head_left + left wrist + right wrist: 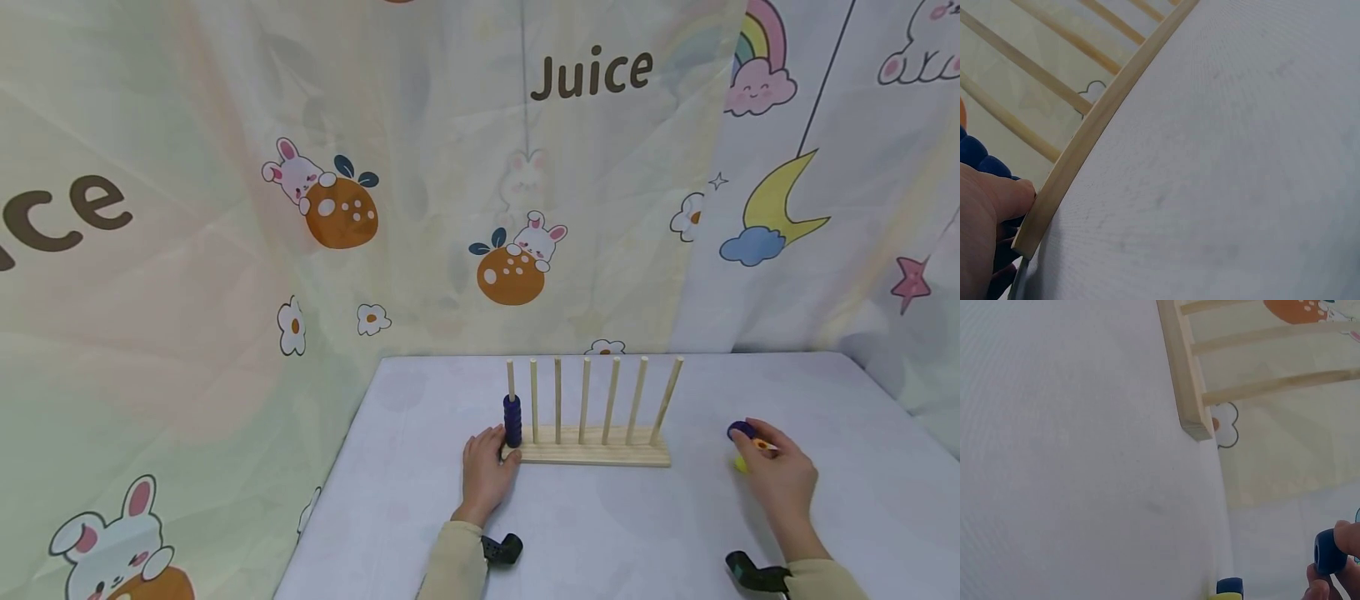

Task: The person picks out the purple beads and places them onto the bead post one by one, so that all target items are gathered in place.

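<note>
A wooden rack (592, 452) with a row of upright pegs stands on the table. Dark blue beads (512, 421) are stacked on its leftmost peg; the other pegs carry none. My left hand (487, 471) grips the left end of the rack's base, thumb in front, as the left wrist view shows against the base edge (1094, 122). To the right of the rack, my right hand (780, 479) pinches a dark blue bead (1330, 552) between thumb and fingers. Below that hand lies a yellow bead (741, 464), with another blue bead (1230, 585) beside it.
A white cloth covers the table (600, 533). Behind it hangs a printed curtain (442, 167) with rabbits and oranges. A black wrist device (504, 548) sits at the left sleeve and a similar device (753, 575) at the right one.
</note>
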